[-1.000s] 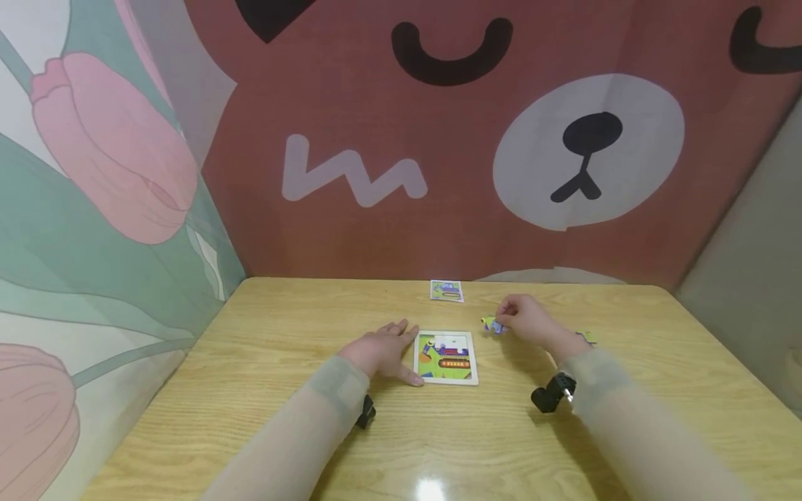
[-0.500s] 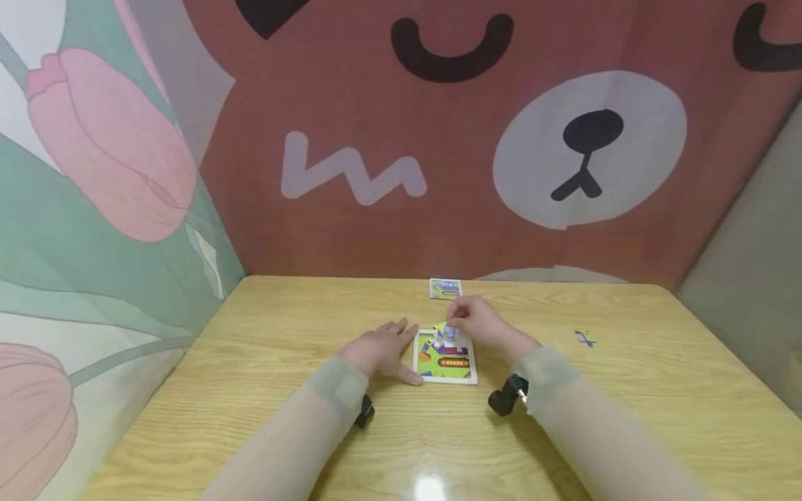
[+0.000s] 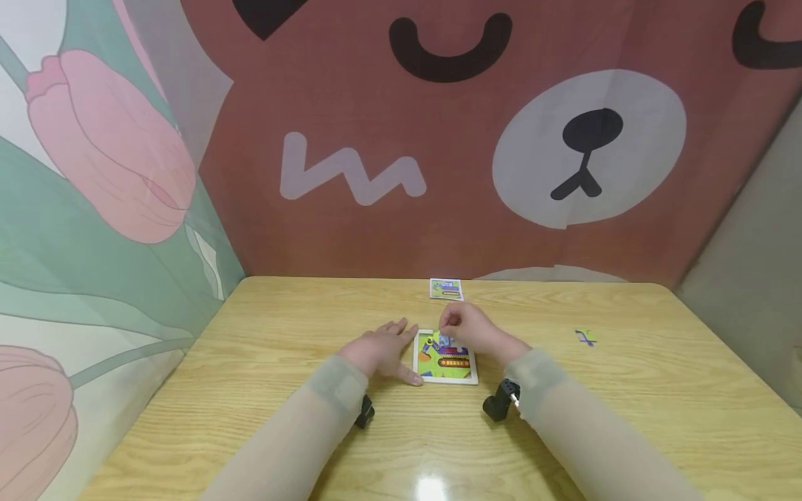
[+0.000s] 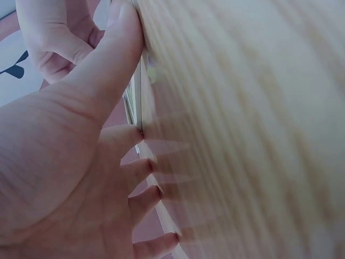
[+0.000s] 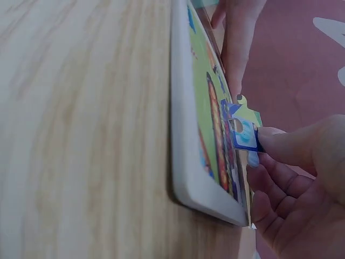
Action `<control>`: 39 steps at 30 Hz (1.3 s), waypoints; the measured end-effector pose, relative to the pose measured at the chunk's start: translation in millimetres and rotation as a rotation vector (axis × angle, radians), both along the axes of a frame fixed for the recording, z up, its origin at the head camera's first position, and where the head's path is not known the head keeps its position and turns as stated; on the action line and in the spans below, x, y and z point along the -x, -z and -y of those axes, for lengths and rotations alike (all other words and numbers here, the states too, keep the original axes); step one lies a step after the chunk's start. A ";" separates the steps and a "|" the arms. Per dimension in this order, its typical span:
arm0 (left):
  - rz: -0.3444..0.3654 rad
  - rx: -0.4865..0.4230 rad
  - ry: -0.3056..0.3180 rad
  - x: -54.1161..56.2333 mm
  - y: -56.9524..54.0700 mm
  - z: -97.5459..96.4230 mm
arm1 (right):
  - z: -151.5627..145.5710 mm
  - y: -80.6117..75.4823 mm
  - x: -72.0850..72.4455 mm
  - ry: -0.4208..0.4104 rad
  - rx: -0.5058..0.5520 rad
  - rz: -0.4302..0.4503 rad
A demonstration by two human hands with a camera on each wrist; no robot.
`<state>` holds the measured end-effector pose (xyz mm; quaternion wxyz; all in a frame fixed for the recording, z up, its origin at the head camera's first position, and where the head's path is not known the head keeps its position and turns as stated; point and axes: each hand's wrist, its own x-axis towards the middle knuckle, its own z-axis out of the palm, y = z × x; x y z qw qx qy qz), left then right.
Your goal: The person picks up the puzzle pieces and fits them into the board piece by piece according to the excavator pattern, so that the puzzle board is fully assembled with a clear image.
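A white-framed jigsaw puzzle (image 3: 446, 381) lies on the table, its picture a colourful digger. My right hand (image 3: 475, 328) pinches a jigsaw piece (image 5: 245, 132) between thumb and fingers, over the puzzle's far part. In the right wrist view the piece, blue and green with a knob, stands tilted at the puzzle's surface. My left hand (image 3: 383, 352) rests spread on the table at the puzzle's left side, thumb and fingertips along the frame. From the left wrist, the left hand's straight fingers (image 4: 145, 200) touch the tabletop.
Another jigsaw piece (image 3: 585, 337), green and purple, lies on the table to the right. A small picture card (image 3: 446, 289) with a similar digger sits near the table's back edge. Behind the wooden table (image 3: 301, 306) rises a wall with a printed bear.
The right hand has brought the jigsaw piece from the table right of the puzzle leftward, over the frame, and then lower onto its far part. The left hand has stayed in place.
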<state>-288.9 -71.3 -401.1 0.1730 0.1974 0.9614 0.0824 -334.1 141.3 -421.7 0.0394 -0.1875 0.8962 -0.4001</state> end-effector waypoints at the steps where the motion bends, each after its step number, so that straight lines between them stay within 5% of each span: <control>1: 0.000 0.000 0.000 0.0 -0.2 -0.1 | 0.4 -0.3 -0.9 -0.003 -0.007 -0.001; 7: -0.004 0.000 0.005 -0.1 -1.4 -0.1 | 2.3 -3.6 -6.3 -0.040 -0.059 0.013; 19: 0.006 0.001 -0.008 1.9 1.9 0.5 | -0.4 0.7 0.3 -0.008 -0.006 -0.014; 39: 0.008 -0.010 -0.005 0.6 0.2 0.8 | -4.0 -2.2 -2.9 -0.070 0.002 -0.005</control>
